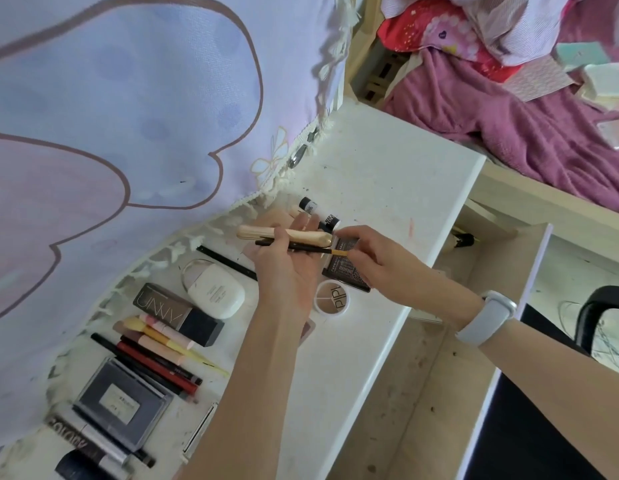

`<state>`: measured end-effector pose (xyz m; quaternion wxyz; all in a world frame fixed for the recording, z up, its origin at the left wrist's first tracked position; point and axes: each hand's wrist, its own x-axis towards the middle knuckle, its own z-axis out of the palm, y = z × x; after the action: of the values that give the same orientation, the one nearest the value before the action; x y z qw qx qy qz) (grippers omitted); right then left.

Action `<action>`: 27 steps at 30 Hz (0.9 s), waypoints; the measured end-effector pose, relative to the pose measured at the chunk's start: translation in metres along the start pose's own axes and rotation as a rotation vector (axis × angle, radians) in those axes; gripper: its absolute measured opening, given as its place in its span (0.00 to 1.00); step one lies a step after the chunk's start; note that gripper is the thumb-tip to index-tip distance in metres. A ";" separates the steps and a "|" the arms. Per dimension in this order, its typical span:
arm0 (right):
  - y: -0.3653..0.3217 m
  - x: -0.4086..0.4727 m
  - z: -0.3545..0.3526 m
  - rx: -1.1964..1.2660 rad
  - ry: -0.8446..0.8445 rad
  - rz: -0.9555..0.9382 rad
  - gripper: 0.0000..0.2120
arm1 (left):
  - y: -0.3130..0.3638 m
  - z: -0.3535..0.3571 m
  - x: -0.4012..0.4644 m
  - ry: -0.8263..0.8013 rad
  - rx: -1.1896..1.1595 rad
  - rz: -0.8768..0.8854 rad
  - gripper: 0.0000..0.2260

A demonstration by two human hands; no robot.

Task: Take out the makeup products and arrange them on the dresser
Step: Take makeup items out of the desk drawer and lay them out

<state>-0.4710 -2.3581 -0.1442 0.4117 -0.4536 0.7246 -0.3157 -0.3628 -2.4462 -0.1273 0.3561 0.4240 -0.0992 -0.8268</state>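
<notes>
White dresser top (387,174), scuffed, runs along a lilac butterfly cloth (128,98); bed w/ pink blanket (509,109) behind, open drawer (502,258) to the right. Left hand (284,268) curled round a gold tube (284,234) + thin black pencil (294,248). Right hand (367,254) pinches pencil's gold tip, over black palette (349,268). Rest of makeup already laid out: UNNY box (176,313), white compact (214,289), PIPL concealer pot (334,297). Risk: two items in one grip, tube could slip & knock the two small bottles (318,213) just beyond. Pot sits near the edge, forearm could sweep it off.
</notes>
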 end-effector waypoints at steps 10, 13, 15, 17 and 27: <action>-0.003 0.002 -0.017 -0.087 0.189 -0.103 0.10 | -0.017 0.009 -0.002 -0.092 0.290 -0.083 0.10; 0.004 0.012 -0.028 -0.021 0.247 -0.021 0.08 | -0.015 0.018 0.002 -0.089 0.429 -0.100 0.07; 0.013 0.021 -0.037 0.034 0.327 0.061 0.07 | -0.016 0.021 0.007 -0.069 0.691 -0.022 0.04; 0.022 0.031 -0.047 0.069 0.407 0.140 0.07 | -0.014 0.017 0.012 -0.042 1.033 0.219 0.05; 0.025 0.063 -0.035 -0.251 0.252 0.128 0.14 | -0.018 -0.025 0.049 -0.252 2.442 0.769 0.24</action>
<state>-0.5277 -2.4026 -0.1686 0.2773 -0.4114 0.8314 -0.2503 -0.3710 -2.4627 -0.1819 -0.0586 0.3372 -0.9363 -0.0793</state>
